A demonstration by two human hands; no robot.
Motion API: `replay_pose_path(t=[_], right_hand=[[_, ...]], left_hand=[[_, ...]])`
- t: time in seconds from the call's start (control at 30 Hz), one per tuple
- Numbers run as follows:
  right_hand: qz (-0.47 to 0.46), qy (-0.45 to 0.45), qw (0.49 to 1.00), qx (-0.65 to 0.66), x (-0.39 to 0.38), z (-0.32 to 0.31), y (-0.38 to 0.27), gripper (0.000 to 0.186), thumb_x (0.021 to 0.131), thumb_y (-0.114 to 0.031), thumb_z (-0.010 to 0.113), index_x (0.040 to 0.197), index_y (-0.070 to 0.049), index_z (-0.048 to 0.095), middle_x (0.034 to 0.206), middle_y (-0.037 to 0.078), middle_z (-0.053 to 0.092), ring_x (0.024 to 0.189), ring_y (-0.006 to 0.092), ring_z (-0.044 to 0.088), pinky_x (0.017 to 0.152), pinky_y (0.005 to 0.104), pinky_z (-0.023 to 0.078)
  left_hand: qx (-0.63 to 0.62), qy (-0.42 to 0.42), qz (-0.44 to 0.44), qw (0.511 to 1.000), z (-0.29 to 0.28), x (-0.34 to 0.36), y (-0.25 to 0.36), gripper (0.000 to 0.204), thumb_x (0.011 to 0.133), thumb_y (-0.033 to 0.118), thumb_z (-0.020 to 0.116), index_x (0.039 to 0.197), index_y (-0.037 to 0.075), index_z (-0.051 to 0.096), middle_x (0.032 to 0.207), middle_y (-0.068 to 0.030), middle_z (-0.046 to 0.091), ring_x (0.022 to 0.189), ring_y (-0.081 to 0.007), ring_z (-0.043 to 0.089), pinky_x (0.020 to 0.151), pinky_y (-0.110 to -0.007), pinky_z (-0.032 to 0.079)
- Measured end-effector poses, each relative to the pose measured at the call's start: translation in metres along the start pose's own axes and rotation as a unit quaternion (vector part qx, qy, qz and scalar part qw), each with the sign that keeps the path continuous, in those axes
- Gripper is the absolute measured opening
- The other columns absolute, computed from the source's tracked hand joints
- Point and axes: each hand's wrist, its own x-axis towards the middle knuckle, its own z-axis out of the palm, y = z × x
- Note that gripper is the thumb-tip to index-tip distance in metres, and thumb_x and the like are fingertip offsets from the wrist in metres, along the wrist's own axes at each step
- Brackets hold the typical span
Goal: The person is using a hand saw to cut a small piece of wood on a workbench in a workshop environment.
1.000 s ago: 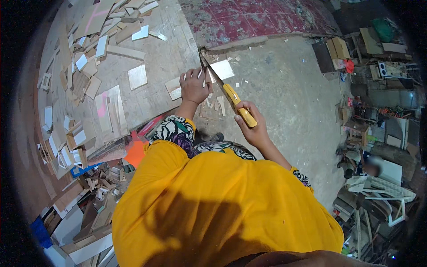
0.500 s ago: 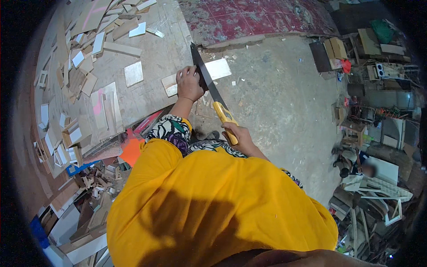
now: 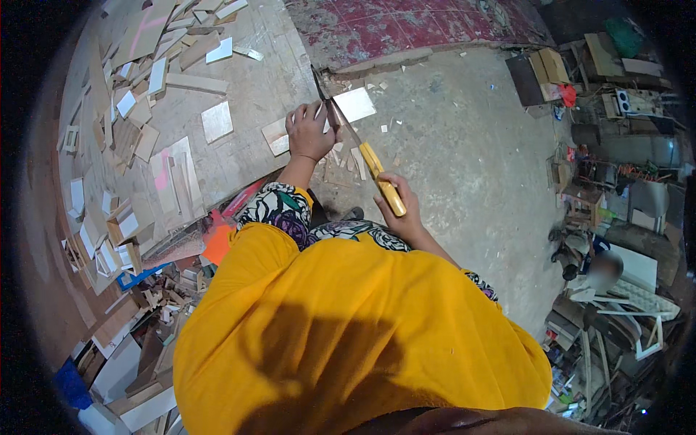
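My left hand (image 3: 308,138) bears down on a pale board (image 3: 275,135) at the edge of the wooden work surface (image 3: 250,159), its fingers curled over the piece beside the saw blade (image 3: 346,123). My right hand (image 3: 400,206) is closed on the yellow handle (image 3: 371,159) of the handsaw. The blade runs diagonally away from me, crossing the board, with a white portion (image 3: 354,104) showing to its right; whether that portion is still joined is unclear. Part of the blade is hidden by my fingers.
Loose offcuts (image 3: 196,83) cover the left surface, with more scraps (image 3: 145,355) piled lower left. A concrete floor (image 3: 471,145) with small chips lies right, below a red tiled strip (image 3: 420,22). Another person (image 3: 580,250) is at the far right among clutter and a white frame (image 3: 649,333).
Since half a second ago, my right hand and the saw handle have moved forward, away from my body, along the blade's line. My left hand has stayed on the board.
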Motion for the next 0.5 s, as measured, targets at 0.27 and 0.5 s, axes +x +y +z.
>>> replay_pose_path(t=[0.27, 0.5], right_hand=[[0.039, -0.021, 0.999, 0.003, -0.023, 0.016, 0.068, 0.050, 0.078, -0.008, 0.071, 0.119, -0.011, 0.042, 0.091, 0.017, 0.065, 0.081, 0.0327, 0.066, 0.068, 0.0345, 0.051], [0.042, -0.066, 0.997, -0.015, -0.028, 0.020, 0.059, 0.027, 0.080, -0.023, 0.071, 0.092, -0.006, 0.054, 0.079, 0.017, 0.061, 0.071, 0.0351, 0.061, 0.063, 0.0377, 0.047]], left_hand=[[0.101, -0.164, -0.005, 0.981, -0.014, 0.005, 0.008, 0.063, 0.064, 0.036, 0.072, 0.115, 0.000, 0.059, 0.140, -0.0141, 0.039, 0.131, -0.0291, 0.031, 0.107, -0.051, 0.022], [0.162, -0.216, 0.021, 0.963, -0.022, 0.004, 0.016, 0.103, 0.058, 0.048, 0.077, 0.139, 0.000, 0.036, 0.150, -0.0147, 0.026, 0.141, -0.0330, 0.017, 0.108, -0.064, 0.014]])
